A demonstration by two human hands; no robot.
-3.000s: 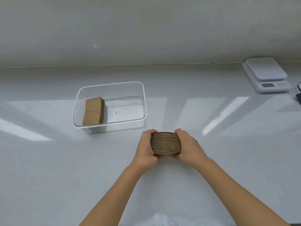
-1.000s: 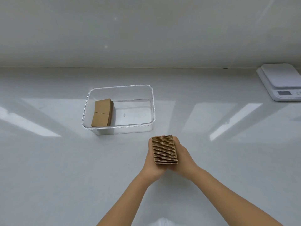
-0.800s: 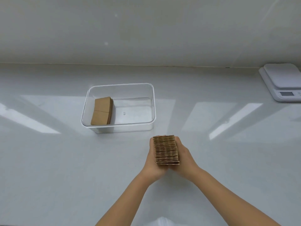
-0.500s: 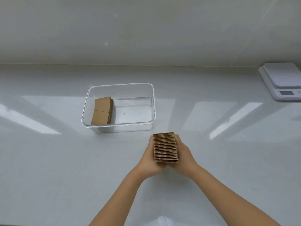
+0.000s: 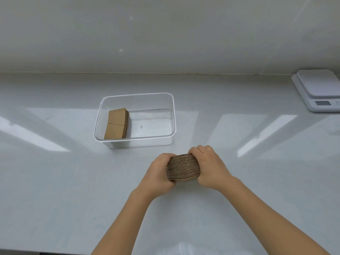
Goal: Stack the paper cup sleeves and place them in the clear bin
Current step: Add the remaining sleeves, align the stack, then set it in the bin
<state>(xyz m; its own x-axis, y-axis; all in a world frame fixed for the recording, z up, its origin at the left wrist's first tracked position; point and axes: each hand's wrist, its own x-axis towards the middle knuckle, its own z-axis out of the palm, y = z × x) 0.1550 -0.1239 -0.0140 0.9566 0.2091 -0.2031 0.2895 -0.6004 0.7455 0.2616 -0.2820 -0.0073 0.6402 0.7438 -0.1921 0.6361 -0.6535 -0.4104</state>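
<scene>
Both hands on it: the left hand and right hand press the stack of sleeves from either end, fingers clamped around it, low over the tabletop. Just beyond sits the clear bin, another sleeve bundle against its left wall.

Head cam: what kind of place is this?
Probably a kitchen or café prep counter: a pale worktop against a plain wall, a digital scale, and cup sleeves being packed into a clear bin.

brown ridged sleeve stack, clear bin, white scale
</scene>
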